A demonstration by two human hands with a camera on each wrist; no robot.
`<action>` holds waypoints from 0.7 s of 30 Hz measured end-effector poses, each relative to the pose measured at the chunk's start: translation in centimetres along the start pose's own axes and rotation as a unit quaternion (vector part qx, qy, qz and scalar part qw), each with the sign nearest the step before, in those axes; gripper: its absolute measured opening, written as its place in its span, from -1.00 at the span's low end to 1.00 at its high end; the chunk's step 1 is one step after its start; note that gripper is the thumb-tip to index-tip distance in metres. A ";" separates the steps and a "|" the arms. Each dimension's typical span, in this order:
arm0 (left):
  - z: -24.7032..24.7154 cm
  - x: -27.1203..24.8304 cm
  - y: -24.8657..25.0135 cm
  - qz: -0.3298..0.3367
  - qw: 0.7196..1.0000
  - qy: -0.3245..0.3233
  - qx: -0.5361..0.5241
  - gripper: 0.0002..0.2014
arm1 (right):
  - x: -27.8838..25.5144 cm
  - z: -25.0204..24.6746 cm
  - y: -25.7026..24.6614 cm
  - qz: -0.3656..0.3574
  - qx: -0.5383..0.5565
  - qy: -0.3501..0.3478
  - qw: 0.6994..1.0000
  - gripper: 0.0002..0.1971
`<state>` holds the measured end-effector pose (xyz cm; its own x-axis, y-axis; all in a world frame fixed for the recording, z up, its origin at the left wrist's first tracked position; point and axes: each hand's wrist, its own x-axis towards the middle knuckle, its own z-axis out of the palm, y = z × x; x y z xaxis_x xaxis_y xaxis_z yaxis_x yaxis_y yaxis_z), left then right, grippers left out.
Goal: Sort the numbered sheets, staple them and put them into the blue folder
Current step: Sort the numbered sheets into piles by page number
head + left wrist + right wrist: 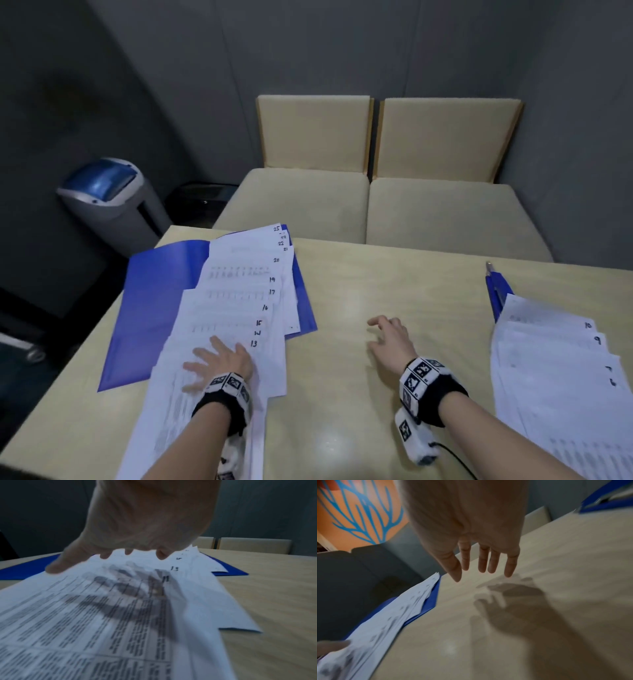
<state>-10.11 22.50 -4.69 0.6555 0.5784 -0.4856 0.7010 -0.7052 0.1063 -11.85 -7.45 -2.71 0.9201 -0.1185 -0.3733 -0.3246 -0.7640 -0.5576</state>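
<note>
Left hand (pixel 219 363) lies flat, fingers spread, pinning the fanned high-numbered sheets (pixel 239 308) atop the open blue folder (pixel 154 301), while the right hand (pixel 390 339), fingers loosely spread, hovers empty between that fan and the low-numbered stack (pixel 555 370) at far right.

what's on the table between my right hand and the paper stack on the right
Nothing: bare table separates the right hand from the right stack, in the head view.

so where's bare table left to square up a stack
The widest bare stretch of table lies between the left fan of sheets on the blue folder and the right fan of sheets; the right hand hovers there. Both side edges are crowded with paper.
</note>
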 end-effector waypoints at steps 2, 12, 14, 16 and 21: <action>1.2 2.5 -1.6 0.007 0.998 -0.042 0.041 -0.39 | 0.1 2.1 -1.9 -0.016 0.013 -0.020 1.000 -0.60; -1.2 -0.5 4.5 0.132 0.982 -0.044 0.127 -0.52 | -0.3 6.6 -6.3 -0.002 0.092 -0.038 0.995 -0.75; -2.2 0.5 4.3 0.140 0.986 -0.039 0.084 -0.57 | -1.4 7.4 -6.8 0.002 0.106 -0.045 0.993 -0.81; -3.7 2.3 3.1 0.135 0.990 0.001 0.026 -0.55 | -2.7 8.3 -7.3 0.008 0.095 -0.065 0.993 -0.84; -6.0 9.0 -1.9 0.047 0.990 0.069 -0.115 -0.46 | -5.4 11.0 -8.8 0.048 0.019 -0.138 0.989 -0.41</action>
<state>-3.85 31.49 -4.11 0.7421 0.5763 -0.3424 0.6699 -0.6559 0.3478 -16.43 6.91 -3.96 0.7912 -0.0069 -0.6116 -0.4206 -0.7320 -0.5359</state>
